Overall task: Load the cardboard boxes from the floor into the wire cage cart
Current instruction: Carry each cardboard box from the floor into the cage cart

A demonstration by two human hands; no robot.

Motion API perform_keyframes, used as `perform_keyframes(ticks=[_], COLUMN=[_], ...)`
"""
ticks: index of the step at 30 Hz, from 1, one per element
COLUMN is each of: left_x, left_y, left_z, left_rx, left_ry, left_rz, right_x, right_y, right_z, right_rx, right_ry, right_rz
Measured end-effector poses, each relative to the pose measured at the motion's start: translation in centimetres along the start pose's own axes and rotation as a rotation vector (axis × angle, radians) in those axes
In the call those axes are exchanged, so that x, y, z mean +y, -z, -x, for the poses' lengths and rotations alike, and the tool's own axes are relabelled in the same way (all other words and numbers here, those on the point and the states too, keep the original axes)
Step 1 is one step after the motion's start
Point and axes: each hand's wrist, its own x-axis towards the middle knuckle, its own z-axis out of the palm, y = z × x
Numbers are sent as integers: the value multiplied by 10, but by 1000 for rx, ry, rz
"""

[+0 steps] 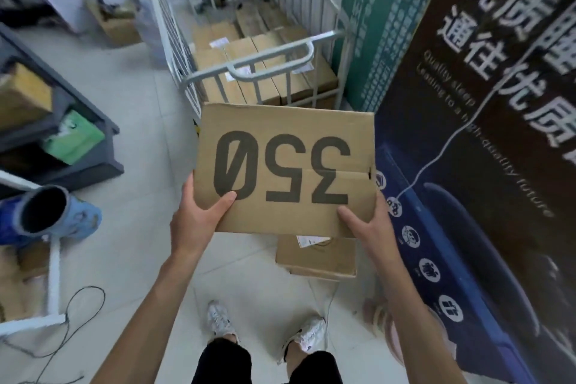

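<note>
I hold a flat brown cardboard box [285,134] printed with a large black "350" at chest height. My left hand [199,215] grips its near left corner, thumb on top. Its near right corner is held by my right hand [367,227]. Just beyond the box stands the grey wire cage cart [271,62], with several brown cardboard boxes [249,50] lying inside on its floor. Another small cardboard box [318,256] rests on the tiled floor below the one I hold, partly hidden by it.
A tall dark printed carton [486,165] and a green one [383,25] stand at the right. A grey shelf [78,121] holding boxes is at the left, blue rubber boots [46,215] beside it. A black cable [78,315] trails over the floor. My feet [265,330] are below.
</note>
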Motion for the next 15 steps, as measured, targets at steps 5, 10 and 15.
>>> perform_keyframes(ticks=[5,10,15], left_x=[-23,-74,-118], left_y=[84,167,249], left_z=[4,-12,-52], left_rx=[50,117,177], left_ry=[21,85,95], left_rz=[-2,38,79], right_x=[-42,-85,-126], right_y=[-58,-146,-242], right_z=[32,49,51], right_rx=[-61,-140,-202], right_ry=[76,161,232], right_rz=[-20,-18,-8])
